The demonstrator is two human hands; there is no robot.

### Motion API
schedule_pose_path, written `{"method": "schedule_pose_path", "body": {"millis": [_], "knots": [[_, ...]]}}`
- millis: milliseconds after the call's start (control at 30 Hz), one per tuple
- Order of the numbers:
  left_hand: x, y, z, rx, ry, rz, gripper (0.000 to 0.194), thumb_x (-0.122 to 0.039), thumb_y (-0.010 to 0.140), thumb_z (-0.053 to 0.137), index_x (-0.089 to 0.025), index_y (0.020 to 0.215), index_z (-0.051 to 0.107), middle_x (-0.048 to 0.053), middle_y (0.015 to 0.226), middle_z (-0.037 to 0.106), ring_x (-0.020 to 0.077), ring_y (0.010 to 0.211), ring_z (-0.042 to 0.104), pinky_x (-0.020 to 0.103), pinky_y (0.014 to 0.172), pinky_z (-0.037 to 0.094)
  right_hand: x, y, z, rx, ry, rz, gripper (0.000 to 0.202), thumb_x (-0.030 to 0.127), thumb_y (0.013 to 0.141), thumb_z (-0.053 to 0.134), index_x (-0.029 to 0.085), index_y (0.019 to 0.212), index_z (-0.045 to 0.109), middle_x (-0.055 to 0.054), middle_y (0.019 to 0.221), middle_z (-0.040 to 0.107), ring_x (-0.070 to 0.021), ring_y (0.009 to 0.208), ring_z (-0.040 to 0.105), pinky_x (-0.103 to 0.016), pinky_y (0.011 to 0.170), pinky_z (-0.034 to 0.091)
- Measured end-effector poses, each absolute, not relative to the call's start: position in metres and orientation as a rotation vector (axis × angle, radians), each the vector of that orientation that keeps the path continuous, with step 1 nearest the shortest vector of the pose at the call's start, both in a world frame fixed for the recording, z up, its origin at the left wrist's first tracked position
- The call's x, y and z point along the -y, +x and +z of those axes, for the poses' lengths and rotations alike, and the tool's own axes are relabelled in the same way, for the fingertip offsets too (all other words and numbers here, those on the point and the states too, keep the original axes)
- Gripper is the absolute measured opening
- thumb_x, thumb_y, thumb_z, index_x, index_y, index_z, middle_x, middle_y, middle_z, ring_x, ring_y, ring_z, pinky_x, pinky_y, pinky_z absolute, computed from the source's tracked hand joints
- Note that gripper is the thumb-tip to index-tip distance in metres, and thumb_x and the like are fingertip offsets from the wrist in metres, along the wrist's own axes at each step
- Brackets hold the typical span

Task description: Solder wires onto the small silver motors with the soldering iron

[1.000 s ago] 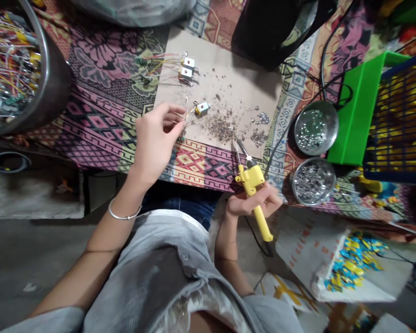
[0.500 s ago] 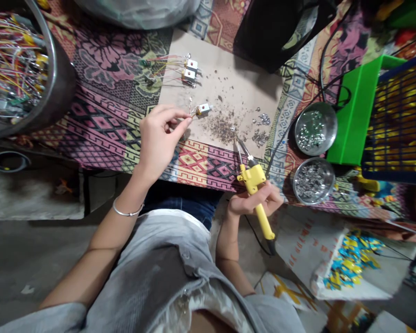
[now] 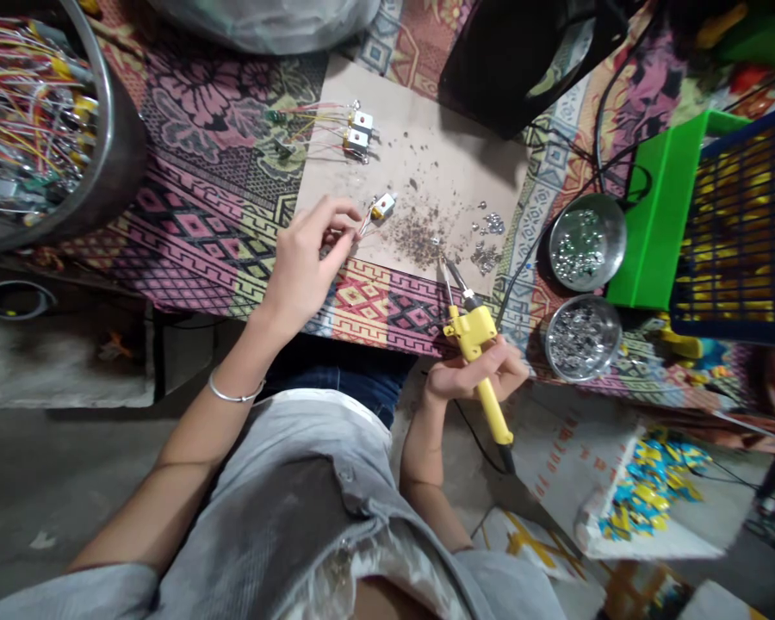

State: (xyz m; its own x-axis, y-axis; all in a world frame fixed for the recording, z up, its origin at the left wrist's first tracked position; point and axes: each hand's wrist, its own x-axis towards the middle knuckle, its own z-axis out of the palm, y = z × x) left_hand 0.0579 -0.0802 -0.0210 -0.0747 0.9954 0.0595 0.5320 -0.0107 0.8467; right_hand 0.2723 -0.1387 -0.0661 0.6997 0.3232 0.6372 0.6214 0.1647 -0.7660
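Note:
My left hand point(image 3: 316, 254) is closed, thumb and fingers pinching the thin wires point(image 3: 365, 223) of a small motor point(image 3: 383, 206) with a white top and yellow end. The motor lies tilted on a beige board point(image 3: 449, 112). My right hand point(image 3: 481, 372) wraps round a yellow soldering gun point(image 3: 475, 331), whose tip and feed tube point at the board's lower edge. A bit of bright metal point(image 3: 435, 242) shows close to the tip. Two more motors point(image 3: 359, 131) with wires lie side by side farther up the board.
Dark specks point(image 3: 419, 232) and small metal parts point(image 3: 487, 257) lie on the board. Two metal bowls point(image 3: 586, 241) of small parts stand to the right, beside a green bin point(image 3: 652, 215) and a blue basket point(image 3: 736, 224). At left stands a metal pot point(image 3: 120, 129) of wired motors. A cable point(image 3: 523, 267) crosses the cloth.
My left hand has shifted slightly right, and the motor it holds by the wires has turned, its white end now tilting upward. The soldering gun has hardly moved.

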Motion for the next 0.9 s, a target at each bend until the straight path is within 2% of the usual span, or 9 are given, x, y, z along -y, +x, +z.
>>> {"method": "schedule_pose_path", "body": {"millis": [133, 333, 533, 600, 667, 767, 900], "knots": [[0.082, 0.06, -0.021, -1.692, 1.788, 0.904, 0.027, -0.009, 0.1, 0.058, -0.028, 0.106, 0.077, 0.005, 0.113, 0.076, 0.0269, 0.117, 0.068, 0.044, 0.108, 0.055, 0.139, 0.273, -0.066, 0.826, -1.4, -0.225, 0.027, 0.043, 0.095, 0.062, 0.026, 0.08, 0.048, 0.003, 0.075, 0.043, -0.0158, 0.073, 0.053, -0.041, 0.079, 0.053], [0.083, 0.068, -0.028, -1.814, 1.821, 0.88, 0.021, -0.016, 0.096, 0.074, -0.025, 0.114, 0.075, 0.008, 0.114, 0.075, 0.0299, 0.113, 0.066, 0.045, 0.106, 0.053, 0.14, 0.273, -0.068, 0.838, -1.419, -0.227, 0.026, 0.042, 0.097, 0.059, 0.026, 0.081, 0.046, 0.004, 0.074, 0.041, -0.0154, 0.071, 0.052, -0.041, 0.079, 0.052], [0.076, 0.068, -0.025, -1.821, 1.887, 0.802, 0.011, -0.021, 0.103, 0.066, -0.027, 0.103, 0.075, 0.006, 0.105, 0.075, 0.0293, 0.11, 0.065, 0.047, 0.103, 0.052, 0.14, 0.273, -0.068, 0.828, -1.415, -0.211, 0.025, 0.042, 0.097, 0.06, 0.026, 0.082, 0.048, 0.003, 0.076, 0.043, -0.0154, 0.073, 0.053, -0.04, 0.08, 0.052], [0.073, 0.065, -0.025, -1.831, 1.949, 0.773, 0.012, -0.024, 0.105, 0.063, -0.026, 0.106, 0.074, 0.007, 0.112, 0.074, 0.0314, 0.115, 0.062, 0.054, 0.107, 0.048, 0.141, 0.273, -0.066, 0.805, -1.395, -0.189, 0.027, 0.044, 0.095, 0.064, 0.026, 0.081, 0.051, 0.004, 0.075, 0.046, -0.0154, 0.073, 0.054, -0.039, 0.079, 0.051], [0.071, 0.06, -0.027, -1.787, 2.049, 0.754, 0.014, -0.028, 0.107, 0.06, -0.025, 0.113, 0.073, 0.008, 0.128, 0.072, 0.034, 0.128, 0.055, 0.062, 0.114, 0.038, 0.142, 0.274, -0.063, 0.783, -1.427, -0.149, 0.029, 0.046, 0.095, 0.066, 0.025, 0.08, 0.053, 0.004, 0.075, 0.049, -0.0146, 0.072, 0.055, -0.037, 0.077, 0.05], [0.064, 0.052, -0.039, -1.556, 2.261, 0.732, 0.021, -0.026, 0.107, 0.059, -0.029, 0.124, 0.071, 0.005, 0.141, 0.069, 0.0354, 0.141, 0.046, 0.069, 0.117, 0.025, 0.143, 0.273, -0.057, 0.785, -1.496, -0.08, 0.036, 0.05, 0.096, 0.066, 0.025, 0.077, 0.049, 0.005, 0.074, 0.049, -0.0132, 0.071, 0.053, -0.035, 0.075, 0.049], [0.048, 0.054, -0.054, -1.265, 2.412, 0.715, 0.034, -0.017, 0.106, 0.051, -0.032, 0.129, 0.07, 0.004, 0.127, 0.076, 0.0314, 0.135, 0.053, 0.066, 0.111, 0.034, 0.142, 0.272, -0.051, 0.826, -1.499, -0.087, 0.046, 0.053, 0.096, 0.066, 0.026, 0.072, 0.037, 0.006, 0.069, 0.04, -0.0128, 0.069, 0.05, -0.034, 0.074, 0.048]]}}
